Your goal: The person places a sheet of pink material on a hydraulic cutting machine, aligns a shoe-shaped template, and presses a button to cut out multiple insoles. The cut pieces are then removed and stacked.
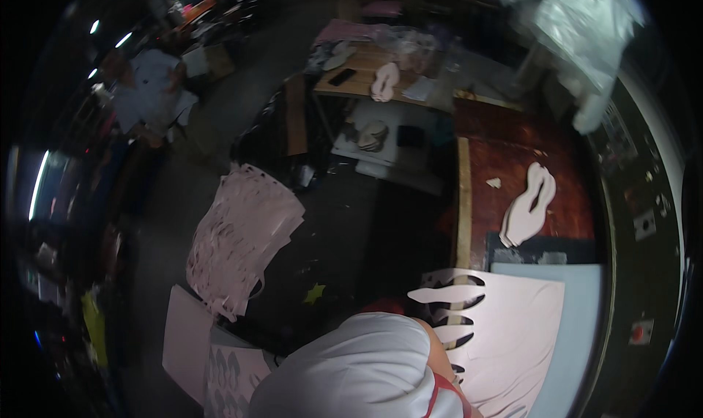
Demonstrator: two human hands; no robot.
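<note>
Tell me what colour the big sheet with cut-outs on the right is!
The sheet is pale pink, seen best in the head view.

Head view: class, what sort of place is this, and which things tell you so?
Probably a workshop, perhaps for shoe parts: a pink sheet has curved shapes cut from its edge, pale sole-like pieces lie beyond it, and a ragged pink heap stands at left.
</note>
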